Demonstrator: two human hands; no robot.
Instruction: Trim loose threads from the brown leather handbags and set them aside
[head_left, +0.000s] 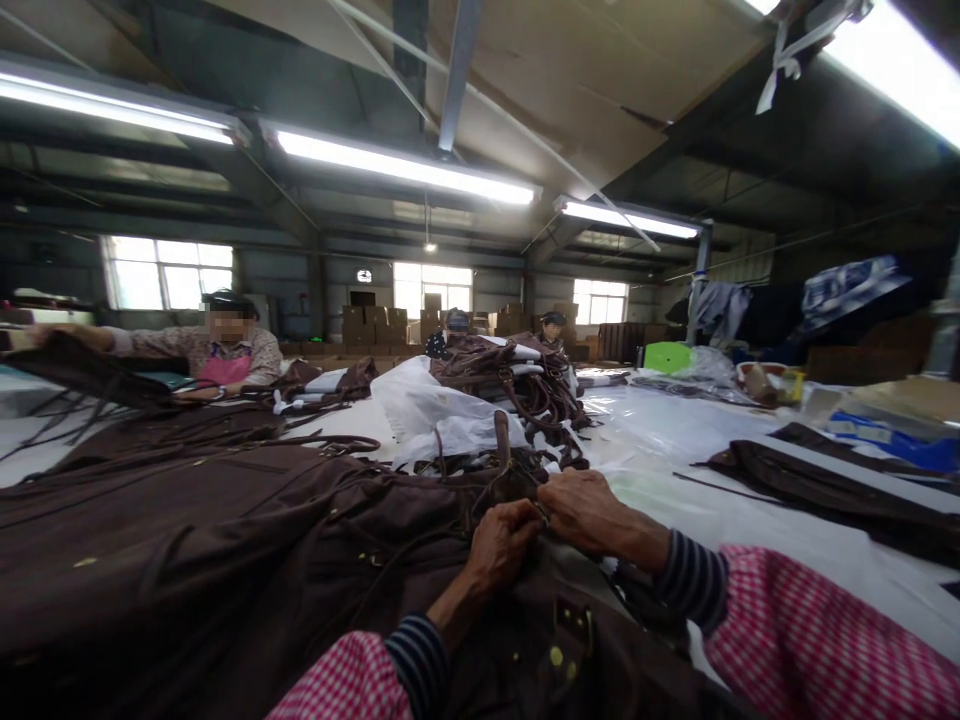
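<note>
Dark brown bags [247, 540] with brass-coloured fittings cover the near and left part of the table. My left hand [504, 545] is closed at the upper edge of the nearest bag, its fingers pinched round something too small to make out. Right beside it, my right hand [581, 508] is also closed, its fingertips meeting the left ones at a small metallic piece. Just behind both hands a brown handle [502, 440] stands upright.
Beyond lies a heap of brown bags [517, 385] with white wrapping [431, 405]. More brown pieces [832, 490] lie at the right, near a blue package [892, 440]. A person in a pink apron [225, 367] works at the left; two people are farther back.
</note>
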